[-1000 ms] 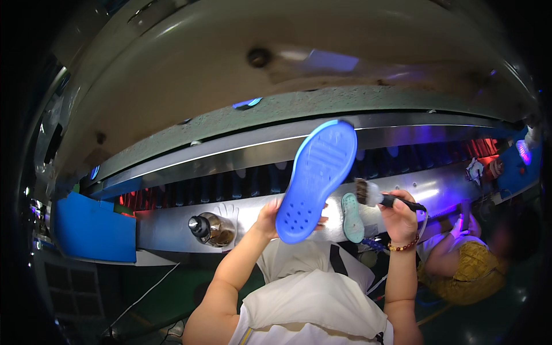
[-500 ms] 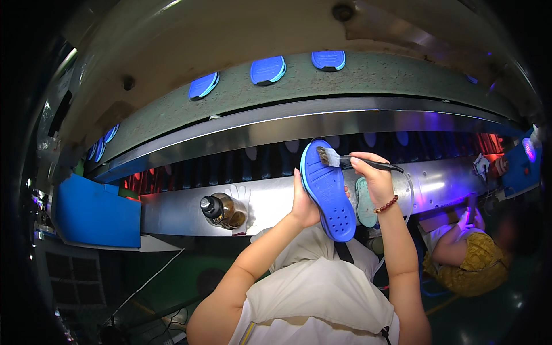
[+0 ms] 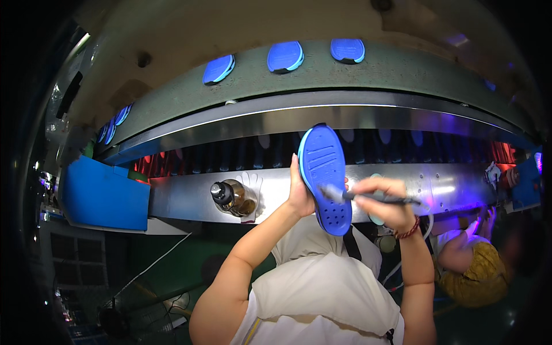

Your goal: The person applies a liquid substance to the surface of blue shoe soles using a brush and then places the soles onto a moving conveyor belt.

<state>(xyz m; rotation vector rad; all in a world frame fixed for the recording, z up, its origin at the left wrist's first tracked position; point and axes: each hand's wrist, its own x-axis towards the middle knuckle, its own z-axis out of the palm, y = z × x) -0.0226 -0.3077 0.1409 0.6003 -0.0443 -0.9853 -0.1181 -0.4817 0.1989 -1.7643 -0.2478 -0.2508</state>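
Observation:
My left hand (image 3: 300,191) grips a blue shoe sole (image 3: 323,158) by its left edge. The sole is held nearly upright, with a lighter blue rim, raised bars at the upper part and small holes near the lower end. In my right hand (image 3: 386,198) is a brush (image 3: 332,193) with a dark handle, pinched between the fingers. Its bristle end, blurred by motion, is over the narrow middle of the sole; whether it touches I cannot tell. Partly hidden behind my right hand, a pale green sole-shaped piece (image 3: 376,219) lies on the metal ledge (image 3: 276,177).
An amber bottle (image 3: 234,196) with a black top stands left on the ledge, beside a white glove (image 3: 253,183). Beyond the metal rail, a green conveyor belt (image 3: 253,66) carries several blue soles (image 3: 285,56). A blue box-like housing (image 3: 106,195) is at left. Another person (image 3: 474,264) sits at right.
The brush has gone from the sole's upper part down to its middle, with my right hand moving lower. My left hand still holds the sole. The whole view has shifted slightly.

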